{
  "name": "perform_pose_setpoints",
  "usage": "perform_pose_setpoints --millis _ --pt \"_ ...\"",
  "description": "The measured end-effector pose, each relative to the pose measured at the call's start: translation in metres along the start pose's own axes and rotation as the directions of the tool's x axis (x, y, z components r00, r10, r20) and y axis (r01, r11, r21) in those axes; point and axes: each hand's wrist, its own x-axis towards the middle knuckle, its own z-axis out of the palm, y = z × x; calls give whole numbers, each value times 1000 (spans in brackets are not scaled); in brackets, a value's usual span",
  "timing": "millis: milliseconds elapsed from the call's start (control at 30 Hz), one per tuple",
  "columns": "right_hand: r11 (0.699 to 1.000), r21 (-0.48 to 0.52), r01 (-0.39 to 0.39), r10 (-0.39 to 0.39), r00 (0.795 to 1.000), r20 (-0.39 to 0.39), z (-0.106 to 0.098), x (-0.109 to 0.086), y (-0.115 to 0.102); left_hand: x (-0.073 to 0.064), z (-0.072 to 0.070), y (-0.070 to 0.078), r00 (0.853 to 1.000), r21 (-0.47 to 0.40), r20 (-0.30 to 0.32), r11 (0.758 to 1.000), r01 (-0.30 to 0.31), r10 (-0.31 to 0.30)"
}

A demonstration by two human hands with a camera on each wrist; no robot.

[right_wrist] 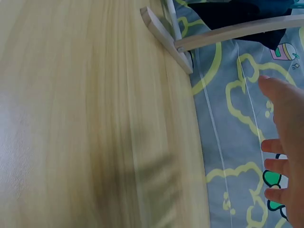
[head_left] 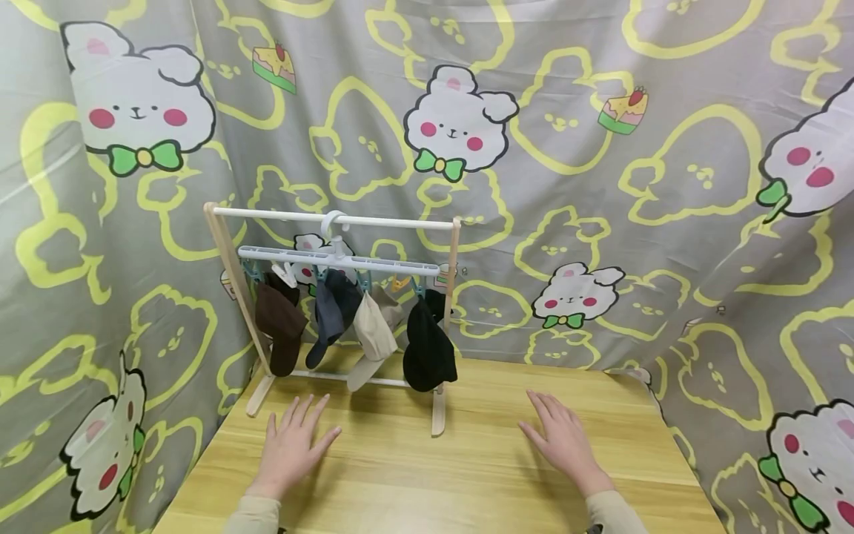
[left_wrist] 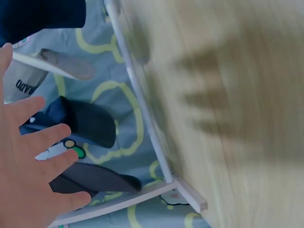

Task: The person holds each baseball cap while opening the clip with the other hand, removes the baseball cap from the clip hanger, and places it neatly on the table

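Note:
Four caps hang by clips from a pale clip hanger (head_left: 340, 259) on a small wooden rack (head_left: 448, 297): a brown cap (head_left: 280, 326), a navy cap (head_left: 328, 315), a beige cap (head_left: 373, 330) and a black cap (head_left: 427, 345). In front of the rack's left side, my left hand (head_left: 293, 445) hovers above the table with fingers spread, holding nothing. Off to the right of the rack, my right hand (head_left: 560, 437) is likewise over the table, fingers extended and free of any object. Both hands cast shadows on the wood.
The rack stands at the back left of a wooden table (head_left: 427, 482). A grey patterned curtain (head_left: 567, 222) closes off the back and both sides. The rack's right foot (head_left: 438, 415) and left foot (head_left: 259, 397) reach toward the front.

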Motion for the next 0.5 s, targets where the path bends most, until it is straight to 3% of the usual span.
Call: perform_pose_setpoints --millis 167,333,500 --pt "1000 18 22 -21 999 -34 -1 7 -6 4 -8 -3 995 -4 -96 999 -42 41" --pt "999 33 28 -26 999 -40 -4 17 -12 10 -18 -5 973 13 -213 996 -84 85" --pt "999 33 43 -41 998 -48 -5 27 -19 16 -30 -8 961 -1 -264 996 -86 83"
